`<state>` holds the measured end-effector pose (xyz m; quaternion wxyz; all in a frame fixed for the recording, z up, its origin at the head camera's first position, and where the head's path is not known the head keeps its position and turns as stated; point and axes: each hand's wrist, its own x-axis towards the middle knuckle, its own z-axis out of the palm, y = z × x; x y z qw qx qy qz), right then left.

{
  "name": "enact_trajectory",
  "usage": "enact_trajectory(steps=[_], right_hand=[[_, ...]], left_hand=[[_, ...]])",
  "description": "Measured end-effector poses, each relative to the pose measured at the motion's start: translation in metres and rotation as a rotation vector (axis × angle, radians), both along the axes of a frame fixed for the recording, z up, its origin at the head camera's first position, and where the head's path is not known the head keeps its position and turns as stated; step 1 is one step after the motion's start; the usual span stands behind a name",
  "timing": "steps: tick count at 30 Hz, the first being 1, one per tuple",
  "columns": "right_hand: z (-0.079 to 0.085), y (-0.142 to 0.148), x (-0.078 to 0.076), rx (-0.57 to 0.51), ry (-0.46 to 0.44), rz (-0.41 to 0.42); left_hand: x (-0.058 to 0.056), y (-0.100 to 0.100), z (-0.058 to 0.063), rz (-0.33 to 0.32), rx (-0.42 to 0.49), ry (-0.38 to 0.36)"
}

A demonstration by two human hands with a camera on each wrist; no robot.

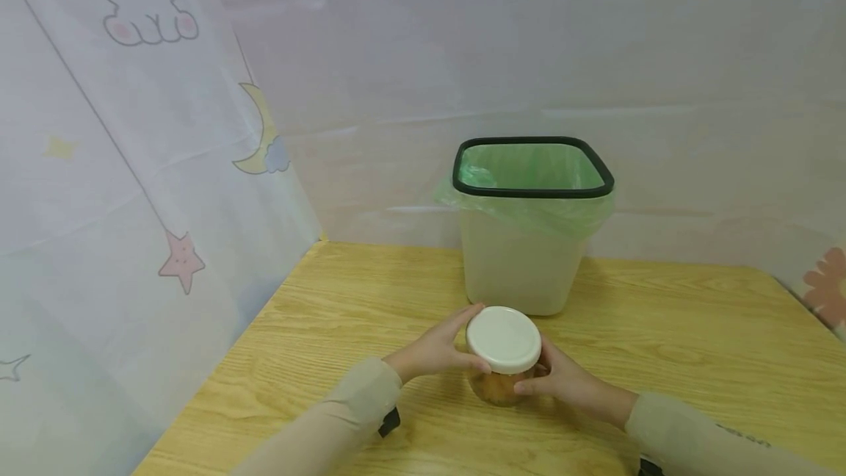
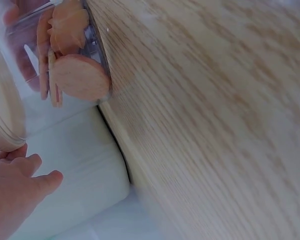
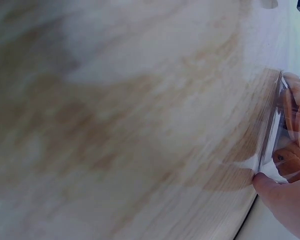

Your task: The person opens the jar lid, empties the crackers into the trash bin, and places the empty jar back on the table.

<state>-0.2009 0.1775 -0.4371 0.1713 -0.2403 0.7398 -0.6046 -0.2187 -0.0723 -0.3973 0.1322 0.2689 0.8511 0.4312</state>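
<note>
A clear jar (image 1: 494, 389) with a white lid (image 1: 504, 339) stands upright on the wooden table, just in front of a bin. Flat orange-pink pieces (image 2: 81, 77), some of them round, lie inside it; their kind is hard to tell. From the left side, my left hand (image 1: 436, 350) grips the lid, thumb at its near edge and fingers at its far edge. On the other side, my right hand (image 1: 575, 382) holds the jar's body low down, its thumb (image 3: 272, 192) against the clear wall in the right wrist view. The lid sits on the jar.
A white bin (image 1: 518, 263) with a black rim (image 1: 535, 193) and a green bag (image 1: 562, 219) folded over it stands behind the jar. The wooden table (image 1: 370, 292) extends to both sides. Printed cloth (image 1: 396, 79) hangs behind and at the left.
</note>
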Motion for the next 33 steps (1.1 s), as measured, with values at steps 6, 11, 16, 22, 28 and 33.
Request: enact_trajectory(steps=[6,11,16,22,28,33], right_hand=[[0.0,0.0,0.0,0.001,0.022,-0.007],[-0.002,0.001,0.0,-0.007,0.017,0.006],[-0.002,0.0,0.0,-0.011,0.023,0.004],[-0.002,0.001,-0.001,-0.006,0.024,0.011],[-0.003,0.002,-0.001,-0.011,0.04,0.017],[-0.003,0.002,-0.001,-0.014,0.045,0.016]], left_hand=[[0.002,0.001,0.0,0.021,0.0,0.004],[0.003,0.002,-0.001,0.038,0.0,0.012],[0.004,0.004,-0.003,0.055,0.002,0.027],[0.007,0.006,-0.002,0.074,0.004,0.035],[0.011,0.007,0.0,0.089,0.006,0.042],[0.013,0.007,-0.001,0.098,0.015,0.04]])
